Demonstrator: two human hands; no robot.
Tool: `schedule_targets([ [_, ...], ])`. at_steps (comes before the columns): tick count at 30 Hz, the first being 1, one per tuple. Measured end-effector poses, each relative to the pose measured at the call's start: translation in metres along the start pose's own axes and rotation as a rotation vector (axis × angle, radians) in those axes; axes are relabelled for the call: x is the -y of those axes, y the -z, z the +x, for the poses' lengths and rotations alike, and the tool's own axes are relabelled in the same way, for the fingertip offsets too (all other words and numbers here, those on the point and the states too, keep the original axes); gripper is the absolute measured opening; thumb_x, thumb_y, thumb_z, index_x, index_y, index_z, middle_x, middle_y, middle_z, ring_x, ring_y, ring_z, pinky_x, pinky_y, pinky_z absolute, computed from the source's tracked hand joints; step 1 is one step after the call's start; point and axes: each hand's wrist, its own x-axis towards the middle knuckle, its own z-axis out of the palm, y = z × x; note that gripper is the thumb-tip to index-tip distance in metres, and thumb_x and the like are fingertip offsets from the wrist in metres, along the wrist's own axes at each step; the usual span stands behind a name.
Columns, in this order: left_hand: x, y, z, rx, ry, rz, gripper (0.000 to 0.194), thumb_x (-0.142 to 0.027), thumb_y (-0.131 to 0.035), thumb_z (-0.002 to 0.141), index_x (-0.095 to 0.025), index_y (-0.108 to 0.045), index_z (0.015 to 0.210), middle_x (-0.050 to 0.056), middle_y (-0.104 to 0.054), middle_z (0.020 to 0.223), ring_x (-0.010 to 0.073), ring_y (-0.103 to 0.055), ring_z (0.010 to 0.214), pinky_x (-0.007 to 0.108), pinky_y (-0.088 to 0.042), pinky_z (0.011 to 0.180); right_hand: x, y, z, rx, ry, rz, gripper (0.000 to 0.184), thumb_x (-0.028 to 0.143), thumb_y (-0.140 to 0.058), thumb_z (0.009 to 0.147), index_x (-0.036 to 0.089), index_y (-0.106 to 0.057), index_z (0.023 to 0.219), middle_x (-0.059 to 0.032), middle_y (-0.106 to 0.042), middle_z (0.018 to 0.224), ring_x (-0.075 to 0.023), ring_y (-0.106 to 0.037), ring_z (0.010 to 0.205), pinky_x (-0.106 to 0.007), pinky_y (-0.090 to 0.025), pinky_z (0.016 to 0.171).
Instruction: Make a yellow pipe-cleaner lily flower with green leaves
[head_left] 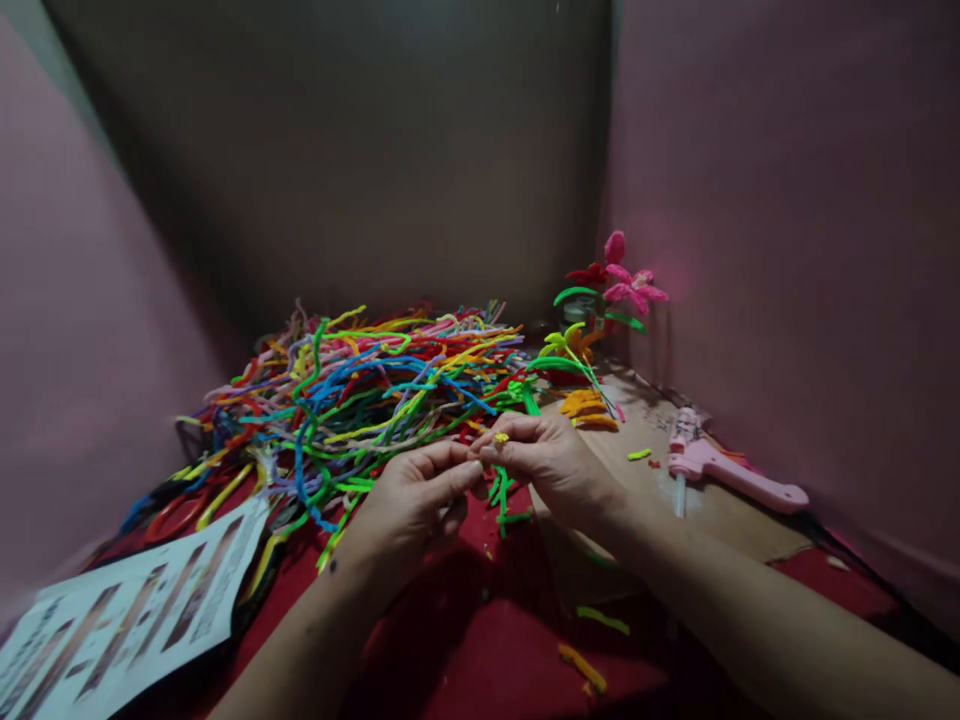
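Observation:
My left hand (417, 492) and my right hand (551, 462) meet at the middle of the view, fingertips pinched together. Between them is a small yellow pipe-cleaner piece (501, 438), held at my right fingertips. A green pipe-cleaner stem (501, 495) hangs down below the pinch. Both hands have their fingers closed on this piece. Just behind them lies a big tangled heap of coloured pipe cleaners (360, 385).
Finished pipe-cleaner flowers (619, 280) stand at the back right corner. A pink glue gun (724, 468) lies on cardboard (742, 520) at the right. Orange pieces (589, 408) lie nearby. A printed sheet (127, 615) sits at the front left on red cloth (480, 640). Walls enclose the space.

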Motion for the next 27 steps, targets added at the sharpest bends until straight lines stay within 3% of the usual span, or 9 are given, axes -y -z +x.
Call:
schedule_targets([
  [2,0.001,0.001,0.001,0.041,0.031,-0.076,0.021,-0.034,-0.063,0.073,-0.014,-0.06,0.079,-0.004,-0.05,0.056,0.0005,-0.028,0.035,0.015,-0.016,0.035,0.001,0.0,0.0,0.006,-0.016,0.018,0.007,0.021,-0.069,0.064,0.014,-0.067,0.065,0.0019,-0.059,0.061,-0.0076,-0.049,0.055,-0.022,-0.035,0.054],
  [5,0.002,0.0,0.001,0.041,0.0,-0.065,0.021,-0.034,-0.062,0.073,-0.013,-0.059,0.072,-0.004,-0.048,0.053,0.0009,-0.028,0.034,0.016,-0.015,0.035,0.0,0.001,0.0,0.015,-0.033,0.013,0.009,0.022,-0.07,0.065,0.015,-0.066,0.064,0.0034,-0.056,0.055,-0.0065,-0.044,0.05,-0.022,-0.031,0.05],
  [11,-0.001,-0.009,-0.003,-0.133,-0.129,0.146,0.023,-0.033,-0.062,0.073,-0.012,-0.06,0.063,-0.005,-0.041,0.045,0.0033,-0.029,0.038,0.017,-0.02,0.037,-0.004,0.006,0.002,0.028,-0.098,0.004,0.012,0.024,-0.071,0.064,0.013,-0.07,0.071,0.0004,-0.059,0.06,-0.0071,-0.045,0.05,-0.023,-0.033,0.05],
  [14,-0.001,-0.01,-0.004,-0.242,-0.278,0.324,0.019,-0.031,-0.06,0.074,-0.013,-0.067,0.07,-0.002,-0.054,0.053,0.0064,-0.041,0.044,0.018,-0.031,0.041,0.001,0.007,0.004,0.023,-0.132,0.029,0.016,0.022,-0.072,0.061,0.013,-0.07,0.074,-0.0005,-0.061,0.062,-0.0069,-0.046,0.05,-0.023,-0.035,0.05],
  [16,0.001,-0.008,-0.004,-0.304,-0.435,0.481,0.017,-0.028,-0.059,0.076,-0.016,-0.07,0.078,0.002,-0.065,0.068,0.0111,-0.055,0.057,0.021,-0.042,0.053,0.008,0.009,0.003,0.003,-0.128,0.03,0.018,0.021,-0.072,0.06,0.014,-0.07,0.076,-0.0005,-0.062,0.065,-0.0064,-0.046,0.05,-0.022,-0.036,0.05],
  [19,0.004,-0.004,-0.003,-0.342,-0.624,0.678,0.017,-0.023,-0.055,0.079,-0.019,-0.071,0.086,0.005,-0.071,0.085,0.0161,-0.062,0.076,0.025,-0.047,0.072,0.025,0.018,-0.003,-0.073,-0.07,-0.042,0.02,0.021,-0.071,0.061,0.016,-0.069,0.08,0.0001,-0.061,0.067,-0.0066,-0.046,0.05,-0.022,-0.036,0.048],
  [21,0.006,-0.002,-0.004,-0.339,-0.676,0.763,0.019,-0.021,-0.052,0.081,-0.019,-0.07,0.088,0.006,-0.071,0.087,0.0167,-0.063,0.078,0.026,-0.047,0.075,0.035,0.029,-0.011,-0.134,-0.02,-0.193,0.016,0.023,-0.068,0.064,0.017,-0.069,0.079,0.0006,-0.059,0.064,-0.0072,-0.045,0.049,-0.023,-0.034,0.047],
  [23,0.007,-0.002,-0.004,-0.33,-0.699,0.821,0.02,-0.021,-0.051,0.082,-0.019,-0.069,0.089,0.007,-0.071,0.088,0.0167,-0.064,0.079,0.026,-0.047,0.075,0.041,0.041,-0.023,-0.15,0.033,-0.481,0.012,0.024,-0.064,0.068,0.017,-0.069,0.076,-0.0008,-0.059,0.064,-0.01,-0.048,0.053,-0.025,-0.036,0.05],
  [27,0.008,-0.004,-0.004,-0.339,-0.731,0.869,0.018,-0.022,-0.052,0.081,-0.019,-0.068,0.088,0.007,-0.07,0.086,0.0159,-0.064,0.077,0.025,-0.047,0.074,0.039,0.06,-0.051,-0.048,0.126,-1.178,0.01,0.02,-0.059,0.072,0.019,-0.068,0.077,-0.0052,-0.062,0.077,-0.0175,-0.054,0.073,-0.032,-0.041,0.067],
])
